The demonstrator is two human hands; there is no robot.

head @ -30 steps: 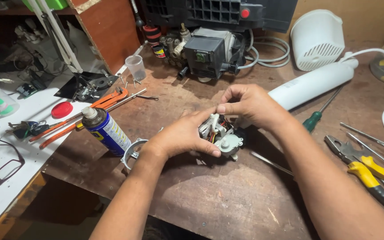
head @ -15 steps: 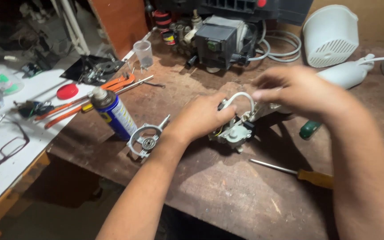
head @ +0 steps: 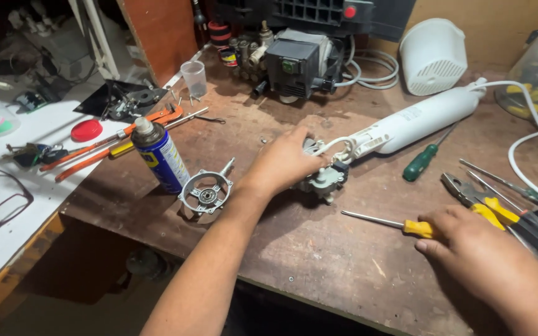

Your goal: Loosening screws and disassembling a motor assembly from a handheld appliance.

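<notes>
My left hand [head: 284, 163] rests over a small grey motor assembly [head: 325, 180] with white wires, holding it on the brown workbench [head: 337, 261]. A white cylindrical appliance body [head: 415, 124] lies just beyond it, joined by the wires. My right hand [head: 468, 246] lies at the right front, fingers closing on the handle of a yellow-handled screwdriver [head: 400, 224] that lies on the bench. A round grey metal bracket [head: 207, 191] sits left of the motor, beside a blue spray can [head: 159, 155].
Pliers and other hand tools [head: 518, 208] lie at the right, a green screwdriver [head: 424, 160] near the white body. A dark pump unit [head: 294, 62], a white vented cap [head: 432, 55] and a plastic cup [head: 194, 78] stand at the back. Glasses [head: 1, 205] and orange-handled tools [head: 94, 146] lie on the white board at the left.
My right hand left the motor assembly and moved down to the right onto the yellow screwdriver. My left hand stays on the motor, which now rests on the bench.
</notes>
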